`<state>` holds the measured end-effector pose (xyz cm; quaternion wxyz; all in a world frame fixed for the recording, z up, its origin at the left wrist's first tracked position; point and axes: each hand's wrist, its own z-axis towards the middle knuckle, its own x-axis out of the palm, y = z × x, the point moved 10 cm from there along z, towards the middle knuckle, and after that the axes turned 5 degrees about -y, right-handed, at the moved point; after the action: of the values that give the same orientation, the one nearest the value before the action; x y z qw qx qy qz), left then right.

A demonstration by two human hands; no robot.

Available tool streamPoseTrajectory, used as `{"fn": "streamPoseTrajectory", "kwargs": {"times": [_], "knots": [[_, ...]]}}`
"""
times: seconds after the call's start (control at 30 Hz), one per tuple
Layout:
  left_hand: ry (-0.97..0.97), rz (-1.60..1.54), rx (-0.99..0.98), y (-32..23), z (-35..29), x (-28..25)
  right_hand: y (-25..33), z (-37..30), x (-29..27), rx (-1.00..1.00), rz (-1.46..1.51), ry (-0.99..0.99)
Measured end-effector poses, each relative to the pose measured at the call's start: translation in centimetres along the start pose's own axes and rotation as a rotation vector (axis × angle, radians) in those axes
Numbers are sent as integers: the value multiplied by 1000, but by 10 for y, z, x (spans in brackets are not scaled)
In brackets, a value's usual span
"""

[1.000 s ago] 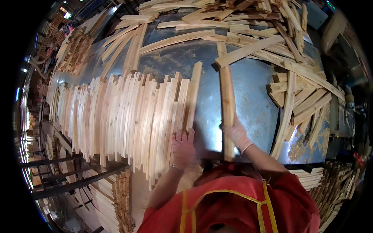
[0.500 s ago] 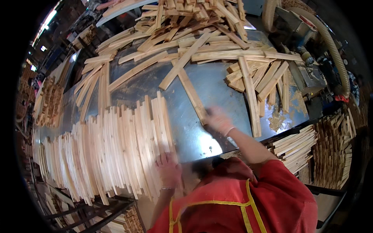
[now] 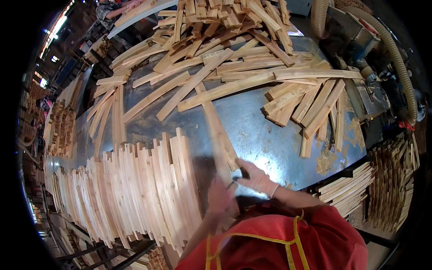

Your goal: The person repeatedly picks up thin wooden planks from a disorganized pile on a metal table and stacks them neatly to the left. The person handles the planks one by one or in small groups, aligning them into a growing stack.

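A long wooden board (image 3: 217, 128) slants toward me over the metal tabletop. My right hand (image 3: 258, 179), in a pale glove, is at its near end, with fingers and thumb around the end. Close by on the left, my left hand (image 3: 220, 196) is smeared by motion, so its fingers do not show clearly. A blurred pale strip of wood runs beside the board down to that hand; whether the hand grips it is unclear. Left of my left hand lies a broad row of pale wooden slats (image 3: 148, 189), side by side with uneven ends.
A heap of loose boards (image 3: 225, 18) covers the table's far side. More boards (image 3: 319, 105) lie crosswise at the right, near sawdust (image 3: 328, 164). Beyond stand a machine (image 3: 373, 96) and a ribbed hose (image 3: 396, 58). Stacked slats (image 3: 348, 186) sit below the right edge. Another person (image 3: 110, 13) is far left.
My left hand has left the slat row and moved right, close to my right hand. The right hand has come nearer my body. The upright board at the right has gone from its place.
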<state>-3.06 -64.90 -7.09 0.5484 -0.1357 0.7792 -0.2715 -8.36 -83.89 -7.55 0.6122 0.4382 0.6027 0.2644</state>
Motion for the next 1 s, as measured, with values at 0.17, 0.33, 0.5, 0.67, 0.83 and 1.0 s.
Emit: {"fn": "streamPoseTrajectory", "kwargs": {"times": [0.17,0.33,0.5,0.67,0.83,1.0], "knots": [[-111,-87,-232,51,26,11,27,184,-215,-1,-555,-241],[-179,37,-227,46,-11,-38,-81,299,-345,136,-1128,-310],[-447,490,74,85,-81,-38,-49,295,-294,239,-1102,116],[-490,664,154,67,-71,-51,-34,232,-222,115,-733,338],[-399,470,170,79,-65,-56,-35,132,-145,362,220,280],[-286,380,146,78,-70,-62,30,37,-1,459,772,308]]}}
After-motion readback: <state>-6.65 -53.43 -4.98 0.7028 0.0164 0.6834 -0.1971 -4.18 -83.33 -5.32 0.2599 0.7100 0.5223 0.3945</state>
